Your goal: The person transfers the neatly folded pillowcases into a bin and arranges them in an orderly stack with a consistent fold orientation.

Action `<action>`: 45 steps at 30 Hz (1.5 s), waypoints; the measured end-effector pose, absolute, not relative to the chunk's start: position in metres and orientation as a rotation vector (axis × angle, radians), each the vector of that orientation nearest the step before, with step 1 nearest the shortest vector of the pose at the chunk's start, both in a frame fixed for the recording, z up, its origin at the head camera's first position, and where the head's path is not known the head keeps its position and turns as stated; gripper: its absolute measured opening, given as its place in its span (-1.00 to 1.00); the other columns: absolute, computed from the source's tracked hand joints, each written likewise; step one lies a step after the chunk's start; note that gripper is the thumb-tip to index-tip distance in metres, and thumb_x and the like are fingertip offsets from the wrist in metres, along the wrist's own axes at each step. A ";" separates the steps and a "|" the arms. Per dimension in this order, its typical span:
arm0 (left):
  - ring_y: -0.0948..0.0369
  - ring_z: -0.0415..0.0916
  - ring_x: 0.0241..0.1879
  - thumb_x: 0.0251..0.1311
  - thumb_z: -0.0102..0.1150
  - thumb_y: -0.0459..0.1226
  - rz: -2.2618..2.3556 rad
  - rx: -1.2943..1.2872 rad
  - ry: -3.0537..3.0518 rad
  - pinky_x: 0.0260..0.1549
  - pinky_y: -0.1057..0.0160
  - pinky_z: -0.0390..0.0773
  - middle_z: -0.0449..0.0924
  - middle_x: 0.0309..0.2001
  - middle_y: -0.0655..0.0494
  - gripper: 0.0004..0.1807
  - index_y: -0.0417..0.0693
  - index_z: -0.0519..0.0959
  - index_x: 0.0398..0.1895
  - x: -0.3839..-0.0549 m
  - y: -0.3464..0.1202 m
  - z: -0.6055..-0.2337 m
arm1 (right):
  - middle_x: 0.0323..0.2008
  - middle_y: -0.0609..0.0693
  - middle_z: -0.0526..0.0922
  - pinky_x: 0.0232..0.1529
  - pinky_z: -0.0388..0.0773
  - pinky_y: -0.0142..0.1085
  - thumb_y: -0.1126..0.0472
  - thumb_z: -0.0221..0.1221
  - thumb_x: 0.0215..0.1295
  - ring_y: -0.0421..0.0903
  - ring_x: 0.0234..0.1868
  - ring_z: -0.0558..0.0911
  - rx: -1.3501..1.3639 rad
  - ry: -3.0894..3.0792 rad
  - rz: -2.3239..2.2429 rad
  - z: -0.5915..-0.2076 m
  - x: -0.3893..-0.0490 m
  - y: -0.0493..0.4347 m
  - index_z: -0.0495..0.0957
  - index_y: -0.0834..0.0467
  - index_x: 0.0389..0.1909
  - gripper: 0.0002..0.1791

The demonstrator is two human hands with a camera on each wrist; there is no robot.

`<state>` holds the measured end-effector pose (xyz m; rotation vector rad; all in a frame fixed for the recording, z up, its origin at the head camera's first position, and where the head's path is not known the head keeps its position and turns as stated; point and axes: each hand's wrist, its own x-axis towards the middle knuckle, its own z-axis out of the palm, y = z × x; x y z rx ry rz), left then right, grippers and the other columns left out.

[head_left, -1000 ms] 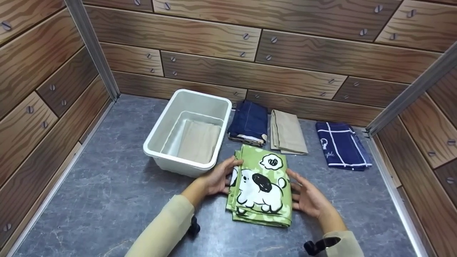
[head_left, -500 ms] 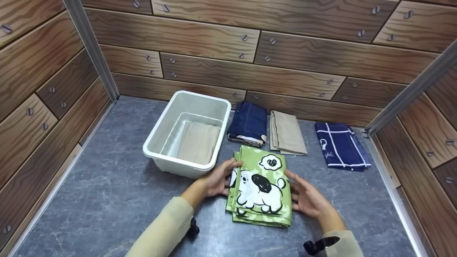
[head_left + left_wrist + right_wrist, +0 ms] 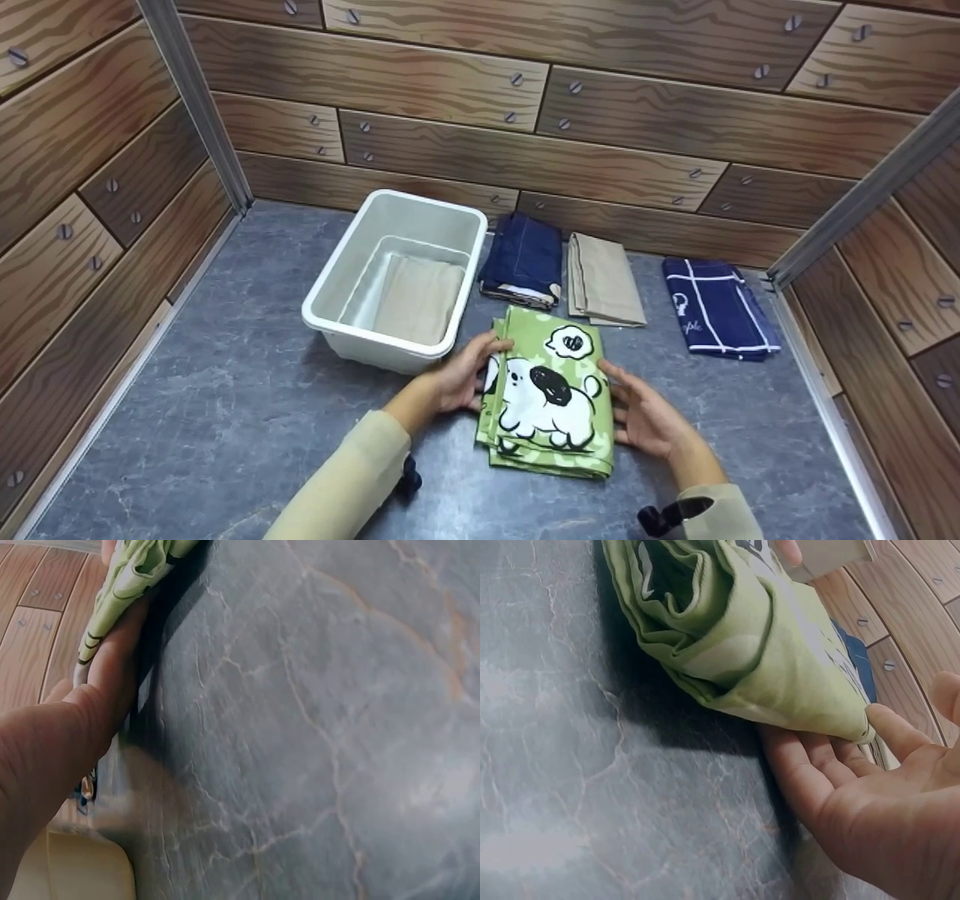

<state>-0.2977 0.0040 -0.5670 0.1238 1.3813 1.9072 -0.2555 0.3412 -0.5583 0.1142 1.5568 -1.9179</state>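
Note:
A folded green cloth (image 3: 551, 397) printed with a white and black cartoon dog lies in front of me in the head view. My left hand (image 3: 461, 375) holds its left edge, one digit over the top and the others low at the side. In the left wrist view the fingers (image 3: 116, 667) of this hand reach under the cloth (image 3: 124, 589). On the opposite side my right hand (image 3: 649, 416) has its fingers spread along the edge. The right wrist view shows those fingers (image 3: 799, 772) tucked under the thick, layered cloth (image 3: 780, 652), the thumb raised away from it.
Left of the cloth stands a white plastic bin (image 3: 319, 300) with a folded beige cloth (image 3: 420, 300) inside. Behind lie a folded navy cloth (image 3: 521, 259) and another beige cloth (image 3: 604, 277). A blue cloth with white lines (image 3: 720, 307) lies far right. Wood-patterned walls (image 3: 450, 142) enclose the grey marbled table (image 3: 225, 390).

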 end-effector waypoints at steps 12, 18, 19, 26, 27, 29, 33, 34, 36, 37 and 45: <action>-0.07 0.50 0.13 0.32 -0.19 0.32 1.842 0.119 1.411 -0.10 -0.20 0.63 0.44 0.25 -0.11 -0.18 0.14 0.09 0.53 -0.296 0.007 -0.563 | 0.59 0.15 -0.32 0.25 0.45 0.06 -0.03 -0.26 0.60 0.05 0.29 0.41 0.101 1.528 -1.939 -0.563 -0.254 0.342 -0.27 -0.19 0.61 -0.33; -0.07 0.39 0.25 0.35 -0.14 0.27 1.826 0.097 1.457 -0.06 -0.21 0.61 0.26 0.41 -0.03 -0.22 0.32 0.02 0.58 -0.295 0.008 -0.565 | 0.60 0.13 -0.29 0.25 0.45 0.08 0.00 -0.23 0.60 0.05 0.30 0.41 0.115 1.522 -1.946 -0.564 -0.255 0.343 -0.23 -0.21 0.60 -0.34; -0.07 0.38 0.26 0.36 -0.13 0.26 1.824 0.094 1.466 -0.05 -0.20 0.61 0.23 0.43 -0.02 -0.22 0.34 0.01 0.58 -0.295 0.008 -0.566 | 0.60 0.13 -0.28 0.25 0.45 0.08 0.01 -0.23 0.60 0.04 0.30 0.42 0.118 1.524 -1.945 -0.564 -0.255 0.343 -0.22 -0.22 0.60 -0.34; -0.04 0.43 0.22 0.36 -0.03 0.18 1.832 0.071 1.484 -0.05 -0.19 0.61 0.30 0.39 -0.06 -0.20 0.24 0.01 0.59 -0.294 0.011 -0.569 | 0.57 0.15 -0.15 0.25 0.44 0.05 0.05 -0.18 0.59 0.00 0.30 0.43 0.123 1.546 -1.938 -0.566 -0.254 0.342 -0.23 -0.22 0.60 -0.31; -0.04 0.42 0.23 0.36 -0.03 0.16 1.834 0.064 1.487 -0.04 -0.20 0.61 0.29 0.40 -0.07 -0.21 0.23 0.02 0.58 -0.294 0.012 -0.569 | 0.57 0.15 -0.15 0.26 0.44 0.05 0.06 -0.18 0.58 -0.01 0.30 0.42 0.120 1.547 -1.937 -0.566 -0.254 0.342 -0.24 -0.21 0.60 -0.30; -0.06 0.40 0.24 0.37 -0.01 0.13 1.837 0.057 1.495 -0.03 -0.20 0.60 0.24 0.43 -0.07 -0.23 0.22 0.05 0.58 -0.294 0.011 -0.569 | 0.57 0.17 -0.14 0.26 0.44 0.05 0.06 -0.15 0.57 -0.01 0.30 0.42 0.123 1.560 -1.935 -0.567 -0.253 0.341 -0.23 -0.21 0.60 -0.29; -0.07 0.44 0.20 0.38 0.07 -0.01 1.850 0.050 1.504 -0.04 -0.20 0.61 0.23 0.43 -0.10 -0.29 0.19 0.12 0.55 -0.294 0.011 -0.570 | 0.58 0.16 -0.20 0.26 0.44 0.07 0.12 -0.11 0.55 -0.01 0.31 0.40 0.134 1.573 -1.936 -0.566 -0.253 0.340 -0.21 -0.22 0.60 -0.27; -0.06 0.47 0.17 0.38 0.09 -0.07 1.854 0.052 1.504 -0.05 -0.19 0.62 0.24 0.42 -0.12 -0.30 0.18 0.13 0.55 -0.294 0.010 -0.570 | 0.58 0.17 -0.20 0.26 0.44 0.07 0.13 -0.10 0.55 0.00 0.31 0.40 0.136 1.575 -1.938 -0.566 -0.253 0.340 -0.21 -0.22 0.60 -0.26; -0.04 0.51 0.10 0.36 0.13 -0.20 1.857 0.054 1.508 -0.09 -0.16 0.64 0.24 0.40 -0.16 -0.29 0.18 0.15 0.54 -0.293 0.010 -0.571 | 0.58 0.17 -0.21 0.26 0.44 0.08 0.16 -0.08 0.54 0.00 0.30 0.42 0.140 1.576 -1.943 -0.567 -0.253 0.340 -0.19 -0.22 0.60 -0.25; -0.02 0.53 0.05 0.34 0.14 -0.26 1.858 0.054 1.510 -0.11 -0.14 0.65 0.22 0.40 -0.18 -0.27 0.18 0.15 0.54 -0.293 0.010 -0.571 | 0.58 0.17 -0.20 0.26 0.45 0.08 0.16 -0.06 0.54 0.00 0.29 0.43 0.143 1.577 -1.946 -0.567 -0.252 0.339 -0.18 -0.22 0.60 -0.25; 0.05 0.57 -0.18 0.12 0.24 -0.53 1.838 0.059 1.560 -0.26 0.03 0.72 -0.16 0.55 -0.16 -0.08 0.25 0.21 0.52 -0.292 0.010 -0.574 | 0.52 0.15 -0.08 0.23 0.47 0.07 0.28 0.07 0.43 -0.03 0.22 0.49 0.150 1.606 -1.955 -0.567 -0.251 0.338 -0.15 -0.20 0.60 -0.14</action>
